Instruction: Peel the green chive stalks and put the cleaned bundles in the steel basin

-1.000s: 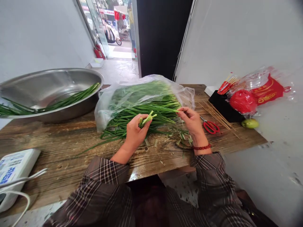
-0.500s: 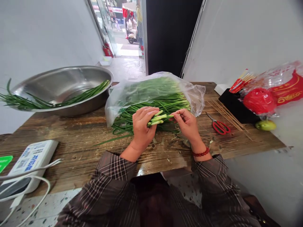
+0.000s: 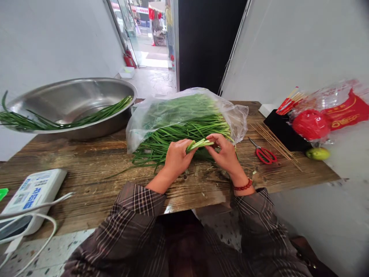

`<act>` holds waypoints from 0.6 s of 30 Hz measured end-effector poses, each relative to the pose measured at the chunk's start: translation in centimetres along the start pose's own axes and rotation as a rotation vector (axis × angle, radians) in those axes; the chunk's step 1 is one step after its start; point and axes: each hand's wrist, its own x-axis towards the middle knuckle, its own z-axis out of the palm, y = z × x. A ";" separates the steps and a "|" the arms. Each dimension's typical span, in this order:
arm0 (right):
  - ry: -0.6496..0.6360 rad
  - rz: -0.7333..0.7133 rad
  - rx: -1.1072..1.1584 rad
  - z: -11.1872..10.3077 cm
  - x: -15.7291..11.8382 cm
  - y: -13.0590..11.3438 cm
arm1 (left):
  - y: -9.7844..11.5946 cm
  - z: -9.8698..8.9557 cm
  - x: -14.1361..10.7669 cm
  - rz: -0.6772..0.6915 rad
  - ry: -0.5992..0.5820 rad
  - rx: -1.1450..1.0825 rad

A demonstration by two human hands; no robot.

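Note:
A small bunch of garlic chives (image 3: 198,144) is wrapped in my left hand (image 3: 178,157), the pale stalk ends pointing right. At those ends, the thumb and fingers of my right hand (image 3: 223,154) close around the tips. Behind both hands lies a large heap of garlic chives (image 3: 184,129), partly covered by a clear plastic bag (image 3: 135,132). Loose leaves and scraps are strewn on the wooden table (image 3: 95,188) beneath my hands.
A steel basin (image 3: 77,132) holding some chives stands at the left. Red-handled scissors (image 3: 265,155), thin wooden sticks (image 3: 276,144), a black box (image 3: 285,130) and a green fruit (image 3: 317,154) lie to the right. A white power bank-like device (image 3: 37,196) with cables is at the near left.
The bunch in my left hand has turned, its stalk ends now gathered closer together and nearer my right hand. My left hand has shifted slightly right. The camera view has moved a little.

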 end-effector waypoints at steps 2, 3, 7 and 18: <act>0.018 -0.053 -0.126 -0.8 0.0 0.6 | -0.1 -0.1 0.0 -0.021 0.035 0.008; 0.016 -0.066 -0.171 -1.2 0.0 0.8 | -0.2 -0.1 0.0 -0.033 0.052 0.002; -0.065 -0.085 -0.207 -2.3 0.1 1.0 | -0.4 -0.2 -0.1 -0.038 0.056 -0.034; 0.011 -0.226 -0.274 -0.9 0.0 0.1 | 0.0 -0.2 -0.1 -0.033 -0.034 0.036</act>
